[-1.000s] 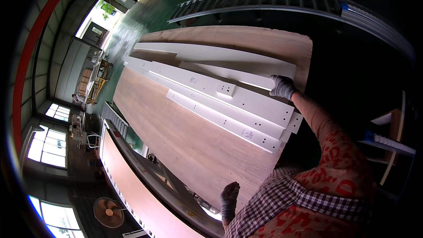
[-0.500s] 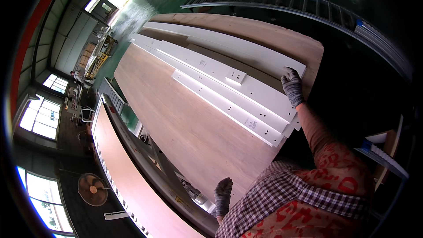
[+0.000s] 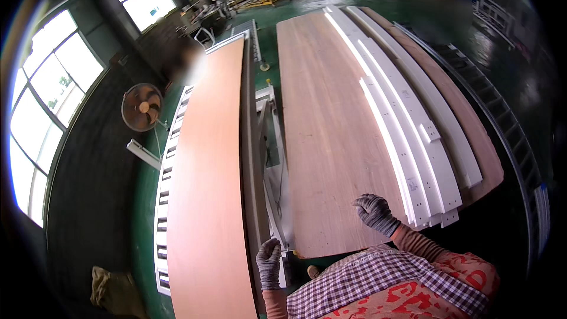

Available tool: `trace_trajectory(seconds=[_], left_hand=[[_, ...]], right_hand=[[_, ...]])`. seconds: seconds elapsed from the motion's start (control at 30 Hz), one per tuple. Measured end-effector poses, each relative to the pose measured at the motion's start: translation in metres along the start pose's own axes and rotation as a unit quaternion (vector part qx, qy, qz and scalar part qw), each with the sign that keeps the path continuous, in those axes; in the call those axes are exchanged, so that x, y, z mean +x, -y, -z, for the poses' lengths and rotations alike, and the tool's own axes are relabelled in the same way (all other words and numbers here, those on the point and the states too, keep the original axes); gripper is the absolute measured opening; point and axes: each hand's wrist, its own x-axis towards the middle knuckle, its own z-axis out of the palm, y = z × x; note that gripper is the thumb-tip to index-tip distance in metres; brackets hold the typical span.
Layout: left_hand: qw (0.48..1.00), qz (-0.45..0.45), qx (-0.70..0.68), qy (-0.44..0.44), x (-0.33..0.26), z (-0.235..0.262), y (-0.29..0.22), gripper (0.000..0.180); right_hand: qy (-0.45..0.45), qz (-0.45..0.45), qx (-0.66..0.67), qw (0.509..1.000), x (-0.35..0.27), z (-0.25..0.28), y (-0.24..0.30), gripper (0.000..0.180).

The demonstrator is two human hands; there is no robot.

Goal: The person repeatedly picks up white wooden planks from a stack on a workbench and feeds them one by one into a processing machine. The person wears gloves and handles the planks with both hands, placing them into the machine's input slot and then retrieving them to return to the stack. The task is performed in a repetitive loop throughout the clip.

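Note:
My right hand (image 3: 377, 214), in a grey glove, hovers over the near part of a wood-grain tabletop (image 3: 331, 159). Its fingers are loosely closed, with nothing showing in them. Just to its right lie stacked long white panels (image 3: 407, 136) with small drilled holes. A small white block (image 3: 430, 132) rests on top of them. My left hand (image 3: 269, 254), gloved alike, is curled closed by the near right edge of a long bench, and no object shows in it. Along that bench runs a light orange-brown board (image 3: 207, 177).
A narrow gap with a white metal frame (image 3: 273, 171) separates the bench from the table. A ladder (image 3: 484, 88) lies beyond the table's right side. At the left stand a fan (image 3: 142, 107) and a brownish cloth heap (image 3: 117, 291). Another person (image 3: 220, 0) stands far back.
My view has swung left toward the bench. My right hand has left the white panels and moved over the bare wood. My left hand is now beside the bench edge.

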Motion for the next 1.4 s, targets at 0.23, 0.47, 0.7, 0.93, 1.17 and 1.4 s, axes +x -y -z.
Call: trace_trajectory(seconds=[0.23,0.47,0.7,0.93,1.17,1.4], left_hand=[[0.931,-0.097,0.098,-0.338,-0.055,0.154,0.024,0.043],[0.708,-0.044,0.402,-0.579,-0.170,0.283,0.012,0.071],[0.552,0.105,0.508,-0.653,-0.275,0.372,0.015,0.086],[0.517,0.204,0.489,-0.672,-0.333,0.407,0.021,0.089],[0.492,0.256,0.488,-0.674,-0.363,0.427,0.041,0.087],[0.502,0.302,0.472,-0.659,-0.359,0.432,0.050,0.087]], right_hand=[[0.144,0.027,0.036,0.989,0.002,-0.069,0.039,0.012],[0.294,0.205,0.048,0.932,0.041,-0.127,0.109,0.011],[0.328,0.245,0.055,0.911,0.061,-0.175,0.163,0.010],[0.391,0.293,0.035,0.872,0.045,-0.201,0.176,0.011],[0.437,0.250,0.050,0.863,0.042,-0.214,0.172,0.015],[0.445,0.238,0.021,0.863,0.040,-0.204,0.185,0.015]])
